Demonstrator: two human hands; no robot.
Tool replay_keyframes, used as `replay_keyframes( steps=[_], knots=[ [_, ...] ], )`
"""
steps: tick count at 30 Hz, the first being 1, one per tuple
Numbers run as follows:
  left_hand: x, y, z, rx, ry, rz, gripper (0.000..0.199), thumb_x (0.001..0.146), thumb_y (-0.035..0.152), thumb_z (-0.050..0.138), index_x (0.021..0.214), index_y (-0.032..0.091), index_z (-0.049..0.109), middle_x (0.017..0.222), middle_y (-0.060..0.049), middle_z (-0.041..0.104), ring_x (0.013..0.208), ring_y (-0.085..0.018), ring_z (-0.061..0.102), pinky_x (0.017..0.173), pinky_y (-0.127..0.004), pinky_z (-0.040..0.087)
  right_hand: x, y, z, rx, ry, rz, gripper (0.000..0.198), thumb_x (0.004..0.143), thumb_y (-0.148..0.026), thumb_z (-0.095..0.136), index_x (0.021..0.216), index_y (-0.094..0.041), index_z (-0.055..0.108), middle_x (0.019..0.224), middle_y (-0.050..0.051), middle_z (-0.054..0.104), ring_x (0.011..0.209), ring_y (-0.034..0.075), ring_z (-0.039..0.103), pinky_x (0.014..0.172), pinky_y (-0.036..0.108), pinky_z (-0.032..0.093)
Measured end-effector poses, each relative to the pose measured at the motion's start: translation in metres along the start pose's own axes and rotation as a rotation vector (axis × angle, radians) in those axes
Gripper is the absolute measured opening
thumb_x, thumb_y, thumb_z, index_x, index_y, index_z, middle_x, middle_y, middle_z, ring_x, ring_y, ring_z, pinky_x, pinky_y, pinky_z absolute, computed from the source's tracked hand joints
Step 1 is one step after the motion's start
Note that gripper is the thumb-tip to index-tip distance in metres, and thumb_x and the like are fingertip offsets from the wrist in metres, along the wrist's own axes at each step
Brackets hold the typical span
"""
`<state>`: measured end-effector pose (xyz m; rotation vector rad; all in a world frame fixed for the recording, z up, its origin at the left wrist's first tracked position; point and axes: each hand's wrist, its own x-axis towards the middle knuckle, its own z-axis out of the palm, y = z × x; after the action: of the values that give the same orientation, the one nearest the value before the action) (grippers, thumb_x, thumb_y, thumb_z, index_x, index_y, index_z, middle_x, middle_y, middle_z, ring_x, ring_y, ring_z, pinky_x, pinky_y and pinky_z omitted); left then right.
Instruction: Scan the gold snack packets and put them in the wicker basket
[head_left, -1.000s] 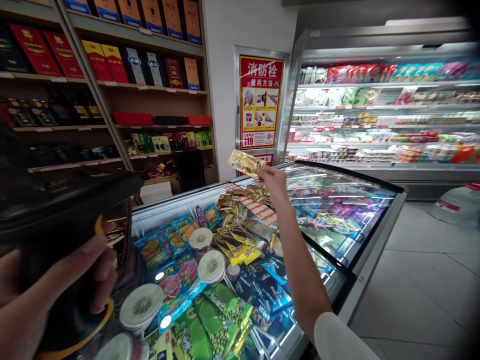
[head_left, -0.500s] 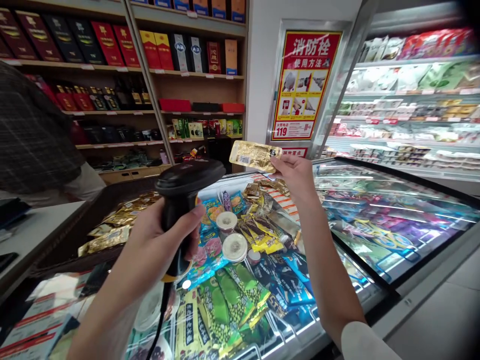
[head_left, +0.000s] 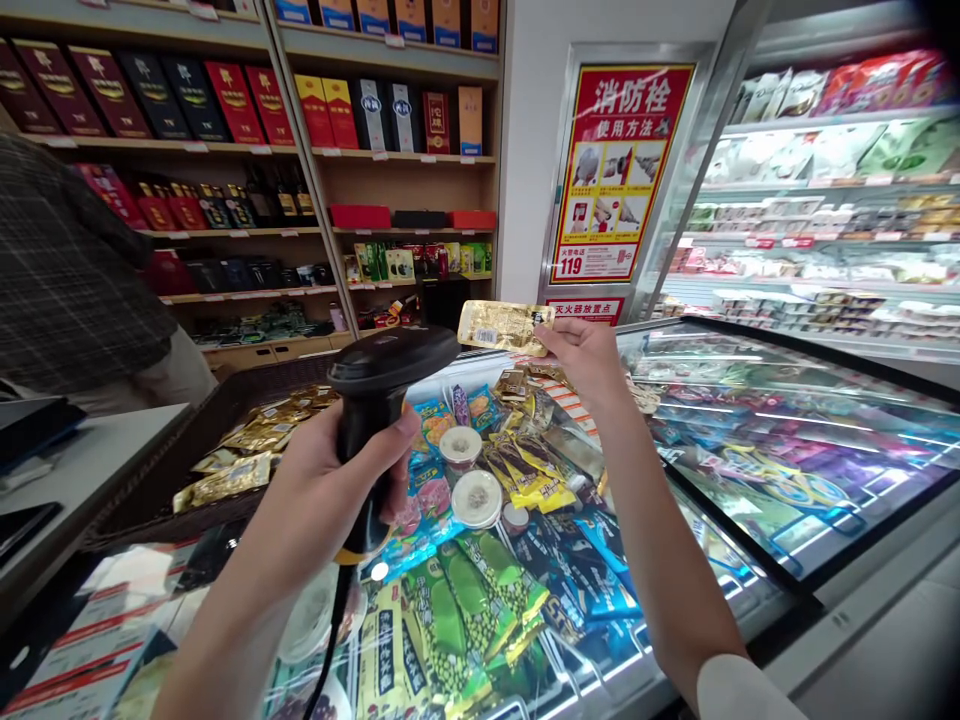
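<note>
My left hand (head_left: 352, 480) is wrapped round the grip of a black barcode scanner (head_left: 394, 360), held upright over the freezer with its cord hanging down. Its head faces a gold foil packet (head_left: 502, 328), with a small gap between them. By its right end, the packet is pinched between the thumb and fingers of my right hand (head_left: 585, 355). A printed barcode shows on the side of the packet turned towards me. Below both hands lie ice-cream packs (head_left: 472, 590) in green, yellow and blue wrappers, with round white-lidded tubs (head_left: 476, 498) among them.
At the left, a dark basket (head_left: 142, 480) holds several gold packets (head_left: 277, 425) beside a white counter (head_left: 105, 450). A person in a checked shirt (head_left: 67, 270) stands behind it. The freezer's glass lid (head_left: 750, 440) spreads to the right. Shelves of boxed goods (head_left: 405, 150) line the back.
The packet in my right hand has come slightly lower and sits more level, nearer the scanner head. The whole view has shifted a little; both hands keep their holds.
</note>
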<state>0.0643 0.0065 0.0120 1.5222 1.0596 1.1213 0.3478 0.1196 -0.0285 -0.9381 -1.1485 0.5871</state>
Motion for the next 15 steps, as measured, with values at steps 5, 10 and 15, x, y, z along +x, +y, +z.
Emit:
replay_keyframes(
  steps=[5,10,15],
  knots=[
    [-0.001,0.004,-0.008,0.027,0.075,0.05,0.032,0.078,0.049,0.077,0.074,0.023,0.06,0.056,0.003,0.057,0.041,-0.012,0.051,0.038,-0.023,0.04,0.003,0.011,0.006,-0.041,-0.037,0.033,0.044,0.064,-0.053,0.088,0.083,-0.016,0.073,0.076,0.003,0.073,0.07,0.019,0.071,0.064,0.032,0.065],
    [-0.009,0.018,-0.027,0.006,0.251,0.143,0.025,0.077,0.04,0.079,0.07,0.022,0.062,0.055,0.001,0.058,0.038,-0.012,0.053,0.034,-0.023,0.039,0.001,0.022,0.012,-0.167,-0.131,0.099,0.03,0.071,-0.042,0.087,0.082,-0.015,0.077,0.078,0.005,0.076,0.065,0.02,0.072,0.064,0.033,0.064],
    [-0.023,0.031,-0.056,-0.067,0.437,0.2,0.019,0.075,0.034,0.08,0.083,0.022,0.067,0.06,0.002,0.058,0.043,-0.012,0.052,0.033,-0.022,0.04,-0.017,0.025,0.036,-0.153,-0.276,0.184,0.022,0.073,-0.032,0.086,0.086,-0.016,0.08,0.084,0.006,0.078,0.068,0.022,0.074,0.064,0.034,0.065]
  ],
)
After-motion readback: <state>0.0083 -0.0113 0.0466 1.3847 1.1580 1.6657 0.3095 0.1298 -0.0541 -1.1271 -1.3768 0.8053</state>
